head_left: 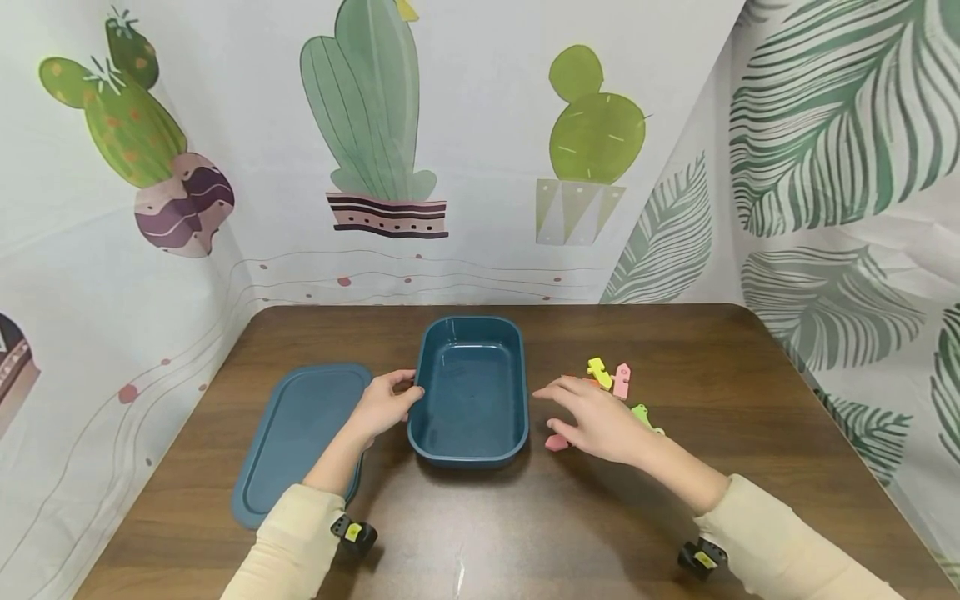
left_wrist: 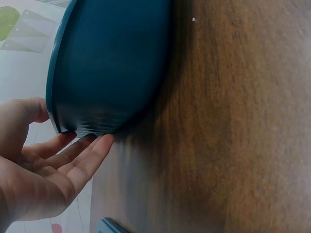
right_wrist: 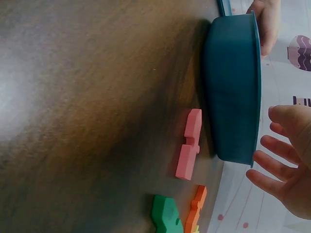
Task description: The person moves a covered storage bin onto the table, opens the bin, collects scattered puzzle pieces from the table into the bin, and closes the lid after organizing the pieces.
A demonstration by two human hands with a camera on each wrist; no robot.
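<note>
A dark teal plastic box, rectangular with rounded corners and nothing inside, stands on the wooden table. My left hand grips its left side, the thumb over the rim and the fingers against the outer wall. To the right of the box, my right hand is held above the table with fingers loosely spread, holding nothing. Around and below it lie small toy pieces: a pink piece, a green piece and an orange piece. Part of this group is hidden behind the right hand in the head view.
A matching blue-teal lid lies flat on the table left of the box, partly under my left forearm. Beyond the right hand are a yellow piece, another pink piece and a light green piece. A patterned cloth backdrop borders the table.
</note>
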